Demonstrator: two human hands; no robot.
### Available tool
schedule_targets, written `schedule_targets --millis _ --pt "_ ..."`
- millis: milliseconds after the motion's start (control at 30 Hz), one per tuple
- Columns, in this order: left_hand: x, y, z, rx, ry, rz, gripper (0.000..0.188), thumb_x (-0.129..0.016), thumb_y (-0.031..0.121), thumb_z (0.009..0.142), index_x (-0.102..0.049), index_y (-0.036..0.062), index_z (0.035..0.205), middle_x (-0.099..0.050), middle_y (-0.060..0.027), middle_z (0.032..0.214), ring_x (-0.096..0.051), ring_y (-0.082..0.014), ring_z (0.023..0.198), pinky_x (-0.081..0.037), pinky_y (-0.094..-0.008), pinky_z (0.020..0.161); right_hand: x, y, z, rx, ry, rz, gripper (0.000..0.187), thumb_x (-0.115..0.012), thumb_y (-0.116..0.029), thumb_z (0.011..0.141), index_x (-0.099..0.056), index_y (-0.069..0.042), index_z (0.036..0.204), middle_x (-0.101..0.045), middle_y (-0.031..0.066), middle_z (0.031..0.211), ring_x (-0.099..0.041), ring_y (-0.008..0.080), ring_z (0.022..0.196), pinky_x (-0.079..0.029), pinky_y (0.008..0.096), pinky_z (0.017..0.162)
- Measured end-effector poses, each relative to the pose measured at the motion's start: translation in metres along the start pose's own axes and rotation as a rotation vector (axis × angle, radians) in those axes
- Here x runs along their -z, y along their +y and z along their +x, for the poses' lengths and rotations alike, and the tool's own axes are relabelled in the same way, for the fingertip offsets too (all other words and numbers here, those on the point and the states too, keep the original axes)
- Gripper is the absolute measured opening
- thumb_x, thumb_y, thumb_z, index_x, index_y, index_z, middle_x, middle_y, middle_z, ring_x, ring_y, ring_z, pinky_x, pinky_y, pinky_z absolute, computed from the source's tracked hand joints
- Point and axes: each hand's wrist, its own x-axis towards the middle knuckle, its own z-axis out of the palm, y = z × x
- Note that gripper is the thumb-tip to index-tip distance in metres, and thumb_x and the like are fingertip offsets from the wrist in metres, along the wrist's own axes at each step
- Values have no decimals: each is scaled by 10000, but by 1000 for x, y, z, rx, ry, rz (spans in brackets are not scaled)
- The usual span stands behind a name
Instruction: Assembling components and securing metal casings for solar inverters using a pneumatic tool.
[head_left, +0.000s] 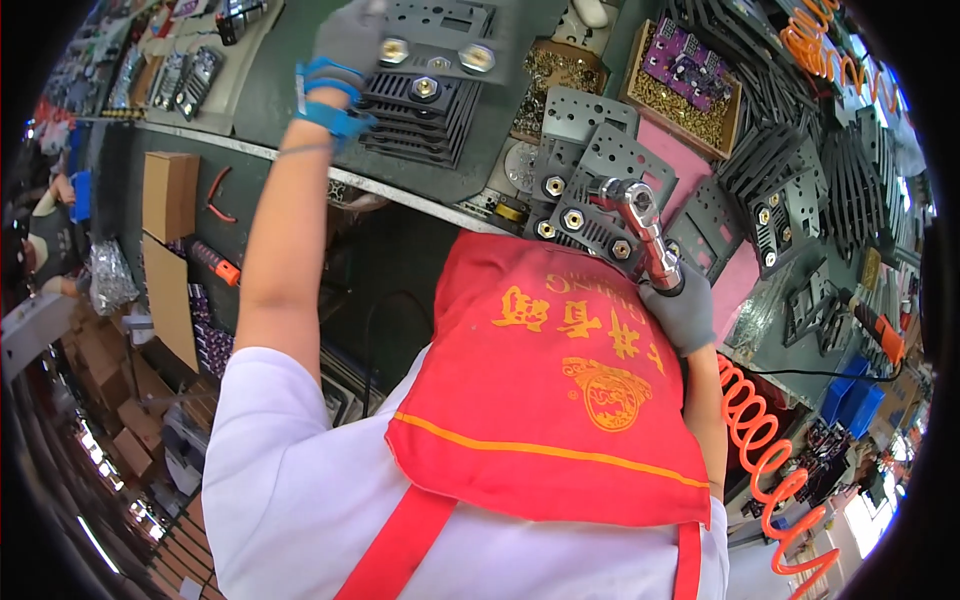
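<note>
My left hand, in a grey glove with a blue band at the wrist, is at the far edge of the view, blurred by motion. It grips the left edge of a grey metal plate with brass fittings, which is over a stack of dark slotted plates. My right hand, also gloved, is closed around the handle of a silver ratchet wrench. The wrench head lies over several grey perforated plates with brass nuts. Which nut it touches, if any, I cannot tell.
A box of small brass parts holds a purple circuit board. Dark plates are piled at the right. An orange coiled hose hangs at the lower right. A cardboard box stands at the left, near an orange-handled tool.
</note>
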Motion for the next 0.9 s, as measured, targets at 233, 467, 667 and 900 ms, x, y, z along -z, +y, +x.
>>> schedule_targets --millis 233,467,667,900 --pt "-6 -50 44 -18 -182 353 400 -543 418 925 -654 114 1160 -672 -187 1032 -638 -353 974 -488 -399 858 -21 31 -13 -160 -28 256 271 -706 -158 700 -620 -8 907 -598 24 703 -539 98 637 -449 290 610" --pt "-5 -71 77 -149 -383 477 356 -583 289 888 -633 128 1201 -666 -174 1070 -634 -338 996 -485 -401 893 -27 64 -35 -298 39 231 280 -718 -171 691 -616 7 882 -604 46 697 -526 129 632 -454 309 636" --pt "3 -42 80 -99 -457 734 301 -593 218 827 -683 77 1077 -666 -194 1041 -633 -363 975 -498 -404 874 -37 67 -55 -464 28 176 287 -711 -191 707 -610 4 890 -596 52 672 -535 119 574 -439 303 567" --pt "26 5 26 -16 -441 833 223 -557 195 828 -689 46 930 -656 -236 983 -621 -417 947 -508 -462 832 -56 84 -68 -456 79 249 287 -703 -189 685 -617 -2 885 -611 63 696 -531 138 622 -446 316 631"
